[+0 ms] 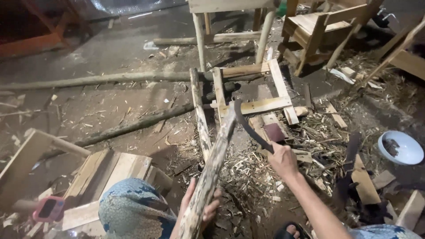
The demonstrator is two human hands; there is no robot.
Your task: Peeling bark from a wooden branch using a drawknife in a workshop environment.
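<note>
My left hand (pixel 204 204) grips the near end of a rough wooden pole (pixel 211 170) that slants up and away, its far tip resting on a small wooden frame (pixel 259 105) on the ground. My right hand (pixel 282 160) holds the handle of a dark curved blade (pixel 248 126), whose hooked tip meets the pole's far end near the frame. Wood shavings (pixel 248 170) lie piled under the pole between both hands. My knee in blue patterned cloth (pixel 130 208) is at the lower left.
Long poles (pixel 97 80) lie across the dirt floor at left. Wooden stools and chair frames (pixel 318 31) stand at the back. A white bowl (pixel 400 148) sits at right, planks (pixel 110 170) and a pink phone (pixel 48 208) at lower left. My sandalled foot (pixel 290 231) is below.
</note>
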